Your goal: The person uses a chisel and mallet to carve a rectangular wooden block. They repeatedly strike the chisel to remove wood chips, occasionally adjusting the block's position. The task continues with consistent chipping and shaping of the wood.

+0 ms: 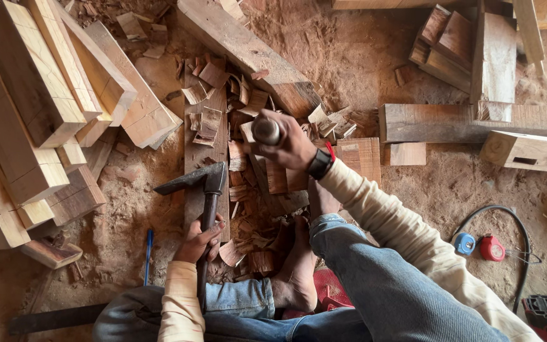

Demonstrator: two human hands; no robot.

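Here the left hand (199, 240) is closed around the handle of a hammer (205, 190), whose dark head rests on a plank (205, 136) lying on the dirt floor (362, 57). The right hand (286, 144) grips a chisel (266, 131) upright above the wood chips (248, 190), near the plank's right edge, beside a bare foot (295, 269).

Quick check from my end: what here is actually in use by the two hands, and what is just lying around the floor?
In use:
- left hand gripping the hammer
- right hand holding the chisel handle upright
- dark plank under the wood chips

Lying about:
- stacked pale blocks
- blue pen
- blue and red round tools with black cable
- notched block
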